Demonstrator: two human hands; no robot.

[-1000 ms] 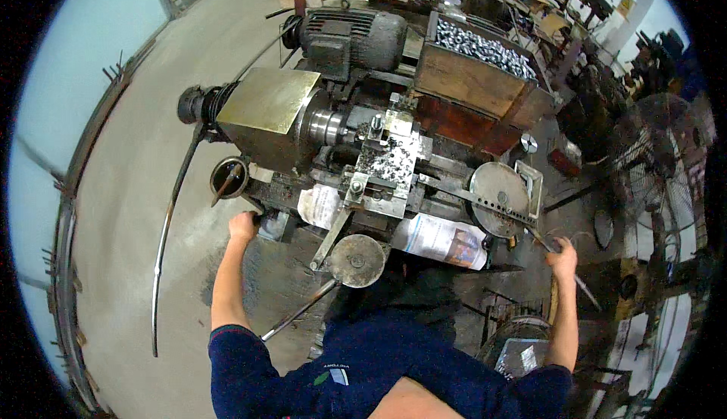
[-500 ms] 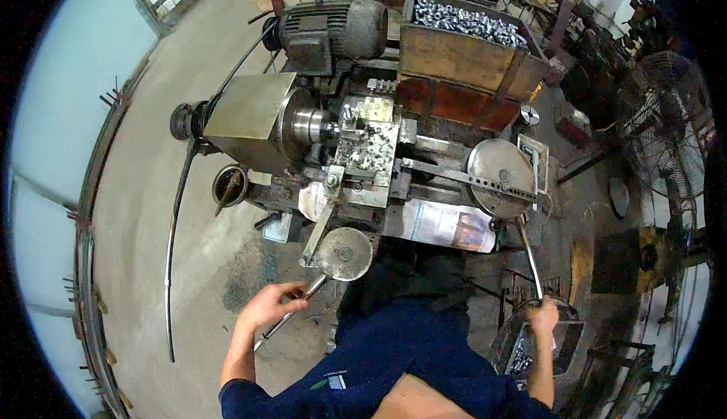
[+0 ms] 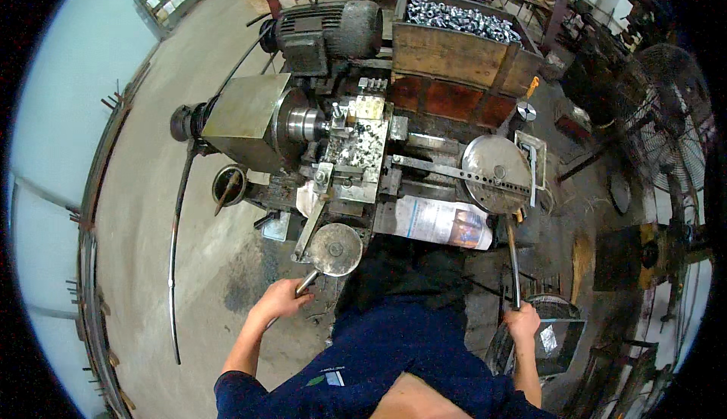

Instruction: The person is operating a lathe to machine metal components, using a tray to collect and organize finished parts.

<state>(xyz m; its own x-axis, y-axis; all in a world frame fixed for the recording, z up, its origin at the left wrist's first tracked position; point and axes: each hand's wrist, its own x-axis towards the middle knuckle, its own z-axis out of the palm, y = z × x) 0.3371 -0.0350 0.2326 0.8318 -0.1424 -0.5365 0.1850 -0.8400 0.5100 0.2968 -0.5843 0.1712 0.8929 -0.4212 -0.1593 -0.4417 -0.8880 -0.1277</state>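
Observation:
My left hand (image 3: pixel 282 300) wraps round a short metal lever (image 3: pixel 306 282), which sticks out from a small round disc (image 3: pixel 338 250) at the front of a lathe. A flat bar (image 3: pixel 308 231) links that disc to the tool slide (image 3: pixel 363 145). To the right, my right hand (image 3: pixel 522 320) is closed round the end of a longer lever (image 3: pixel 515 264). That lever runs up to a large round disc (image 3: pixel 485 152) with a perforated bar (image 3: pixel 454 173) across it. Left of the slide is the round chuck (image 3: pixel 304 125); whether it holds a part is too small to tell.
A motor (image 3: pixel 329 29) and a wooden crate (image 3: pixel 447 54) of small metal parts stand behind the lathe. Printed paper (image 3: pixel 435 222) lies along its front. A dark bin (image 3: pixel 564 347) sits by my right arm, a floor fan (image 3: pixel 666 123) far right, a small pot (image 3: pixel 229 184) at left.
My left hand has moved up the lever toward the small disc, its fingers now closed round it. My right hand has swung its lever to the left. The view has shifted slightly.

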